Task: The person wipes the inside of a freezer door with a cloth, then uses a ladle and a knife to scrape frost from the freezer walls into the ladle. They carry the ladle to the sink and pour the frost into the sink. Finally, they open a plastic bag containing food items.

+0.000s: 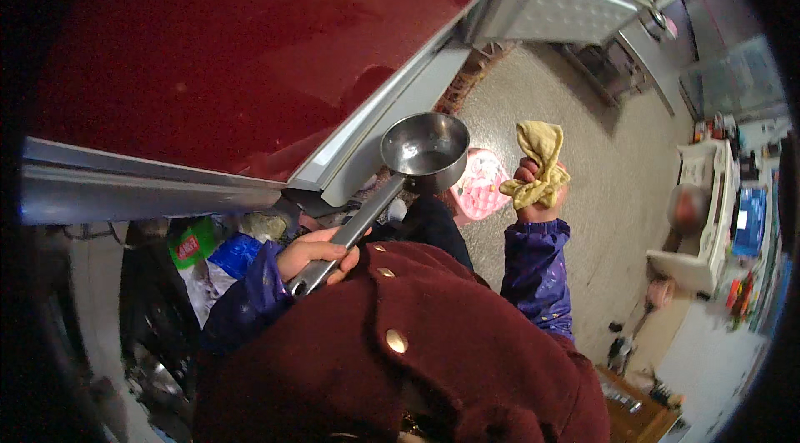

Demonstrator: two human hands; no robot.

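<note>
My left hand (312,255) is closed around the long metal handle of a ladle (425,155) with a deep, round bowl. The bowl points away from me, its opening facing up, and its inside looks wet or shiny. A crumpled yellow cloth (542,147) is bunched in my right hand (527,170), which is closed on it and partly covered by its folds. Both hands are held in front of my body, the right one out over the floor. Purple sleeves cover both forearms.
A glossy dark red surface (250,51) with a pale metal edge fills the upper left. A pale panel (554,5) juts out beyond it. Below the ladle is a pink patterned seat or mat (485,185). Plastic bags (237,255) lie at left; white furniture (708,260) stands right.
</note>
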